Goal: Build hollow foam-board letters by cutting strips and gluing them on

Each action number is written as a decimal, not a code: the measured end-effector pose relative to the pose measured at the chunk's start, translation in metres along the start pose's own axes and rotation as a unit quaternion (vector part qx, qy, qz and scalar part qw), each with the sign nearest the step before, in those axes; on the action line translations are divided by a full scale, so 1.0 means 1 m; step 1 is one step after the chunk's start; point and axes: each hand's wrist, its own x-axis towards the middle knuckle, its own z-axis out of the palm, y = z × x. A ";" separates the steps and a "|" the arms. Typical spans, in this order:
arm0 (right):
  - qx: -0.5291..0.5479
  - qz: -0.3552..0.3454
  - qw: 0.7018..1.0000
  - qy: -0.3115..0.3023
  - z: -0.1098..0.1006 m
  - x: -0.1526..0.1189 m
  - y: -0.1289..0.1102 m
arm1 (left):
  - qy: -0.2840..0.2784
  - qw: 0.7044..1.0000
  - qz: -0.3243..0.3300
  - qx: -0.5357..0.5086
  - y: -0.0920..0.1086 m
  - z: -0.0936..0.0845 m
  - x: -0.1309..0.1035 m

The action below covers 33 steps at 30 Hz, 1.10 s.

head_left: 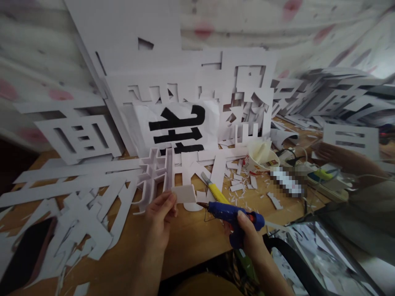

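Pinched in my left hand (162,207) is a small white foam board strip (185,194), held up over the table's front part. My right hand (247,228) grips a blue hot glue gun (224,210), its metal nozzle pointing left, close to the strip's right end. Whether the nozzle touches the strip I cannot tell. A yellow utility knife (216,191) lies just behind the glue gun. Beyond my left hand stands a white built-up letter form (152,174) with raised walls. White cut-out character pieces (187,168) lie beside it.
Cut boards (197,65) lean against the curtain, with a printed sheet (179,127) in front. Scraps surround a paper bowl (262,158). A phone (29,250) lies at left. At right, another person's arm (348,160) reaches near a power strip (328,189).
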 end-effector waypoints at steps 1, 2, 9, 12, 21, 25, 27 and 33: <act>0.007 0.012 1.000 -0.001 0.000 0.000 0.000 | -0.002 1.000 0.002 0.000 0.000 0.000 0.000; 0.014 0.025 1.000 -0.001 0.001 0.000 0.000 | -0.006 1.000 0.005 -0.001 -0.001 0.000 0.001; -0.015 0.030 0.999 0.042 0.001 0.000 0.001 | 0.009 1.000 0.003 0.006 -0.001 -0.003 0.005; -0.016 0.043 0.998 0.052 -0.001 -0.003 0.007 | -0.008 1.000 0.021 0.017 -0.001 -0.004 0.004; -0.020 -0.014 0.999 0.030 0.009 -0.006 0.012 | -0.001 0.998 0.056 0.041 -0.001 0.000 -0.002; -0.043 -0.092 0.993 0.055 0.007 -0.007 0.017 | 0.010 0.999 0.031 0.007 -0.003 0.001 -0.002; -0.074 -0.147 0.986 0.021 0.008 -0.005 0.015 | 0.006 1.000 -0.003 -0.030 -0.005 0.005 -0.003; -0.121 -0.182 0.974 -0.051 0.016 0.007 0.002 | 0.009 0.995 -0.083 -0.061 -0.008 0.016 -0.008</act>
